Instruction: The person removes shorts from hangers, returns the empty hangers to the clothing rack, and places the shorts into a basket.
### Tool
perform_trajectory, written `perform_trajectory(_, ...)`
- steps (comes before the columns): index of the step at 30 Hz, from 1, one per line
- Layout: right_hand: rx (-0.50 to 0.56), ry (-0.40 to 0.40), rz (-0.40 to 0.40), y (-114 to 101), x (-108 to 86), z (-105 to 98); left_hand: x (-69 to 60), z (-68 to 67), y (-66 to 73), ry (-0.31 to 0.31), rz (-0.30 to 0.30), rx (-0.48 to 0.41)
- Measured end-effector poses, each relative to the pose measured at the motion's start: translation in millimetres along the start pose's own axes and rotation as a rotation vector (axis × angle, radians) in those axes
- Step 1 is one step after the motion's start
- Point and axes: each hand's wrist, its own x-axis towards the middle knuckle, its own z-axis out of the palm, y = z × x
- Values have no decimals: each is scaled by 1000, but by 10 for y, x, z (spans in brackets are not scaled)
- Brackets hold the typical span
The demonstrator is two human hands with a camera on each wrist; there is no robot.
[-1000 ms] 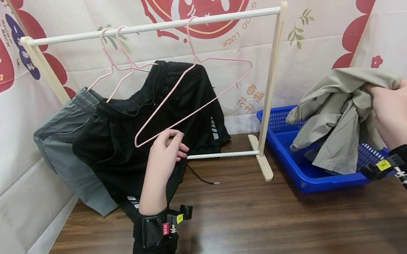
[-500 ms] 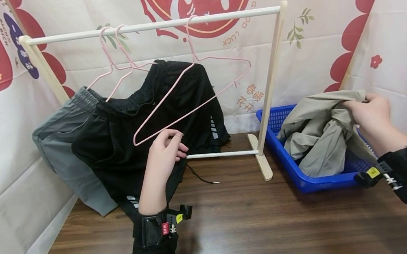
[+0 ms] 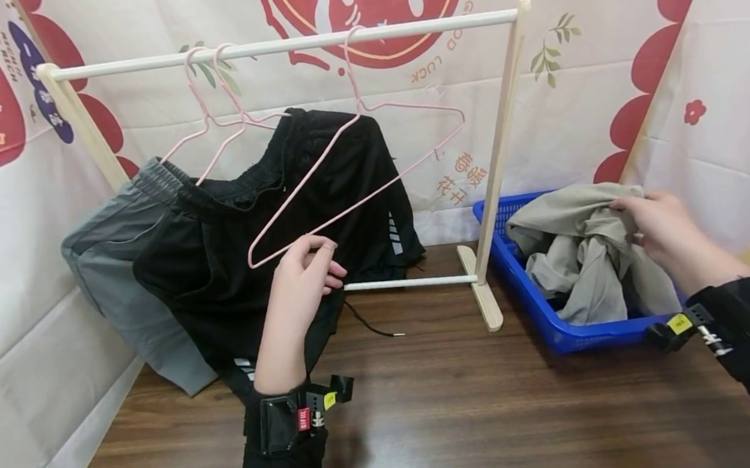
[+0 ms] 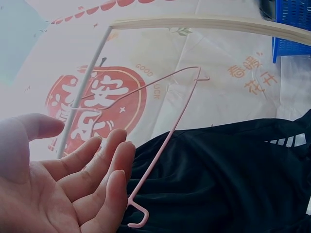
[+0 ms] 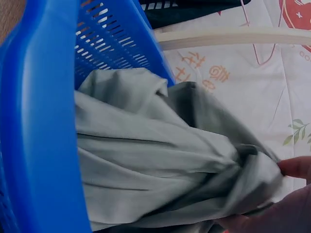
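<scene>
From where I stand, the crumpled greyish-beige cloth garment lies bunched in the blue perforated plastic basket. The right hand pinches a fold of it, forearm slanting in from the right. The left hand, forearm nearly upright, grips nothing, fingers loosely curved beside the thin pink hanger; whether they touch, I can't tell. Behind hang black fabric shorts.
</scene>
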Motion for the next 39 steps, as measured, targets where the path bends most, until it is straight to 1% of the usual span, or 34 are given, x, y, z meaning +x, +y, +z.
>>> perform_trajectory(2, -75, -48, 1, 19, 14, 18, -4, -7, 8, 6, 2, 4)
perform_trajectory(5, -226, -101, -6, 30, 18, 54, -14, -14, 18, 18, 8, 11)
perform_trajectory(7, -276, -129, 1, 22, 8, 83, -24, -16, 28, 28, 12, 15)
perform_trajectory(9, -302, -133, -7, 15, -11, 121, -35, -17, 41, 35, 18, 21)
perform_trajectory(12, -328, -148, -44, 9, -70, 189, -50, -10, 66, 46, 27, 34)
perform_trajectory(15, -348, -157, -117, 1, -160, 287, -61, -11, 87, 56, 39, 51)
perform_trajectory(18, -307, -186, -166, -18, -254, 398, -72, -24, 117, 68, 59, 65)
perform_trajectory(20, -283, -209, -192, -30, -314, 473, -79, -39, 145, 79, 77, 73)
perform_trajectory(22, -289, -228, -217, -37, -372, 550, -85, -59, 177, 89, 98, 82)
perform_trajectory(27, -406, -251, -324, -42, -521, 733, -100, -123, 238, 122, 162, 101)
perform_trajectory(29, -446, -259, -357, -45, -581, 799, -107, -149, 252, 147, 194, 117)
perform_trajectory(32, -497, -278, -380, -55, -676, 889, -111, -182, 260, 195, 237, 145)
perform_trajectory(34, -551, -284, -394, -62, -734, 943, -118, -204, 264, 224, 267, 147)
perform_trajectory(36, -599, -286, -414, -65, -785, 991, -128, -226, 262, 242, 297, 133)
perform_trajectory(39, -616, -306, -454, -61, -836, 1043, -155, -265, 256, 271, 350, 114)
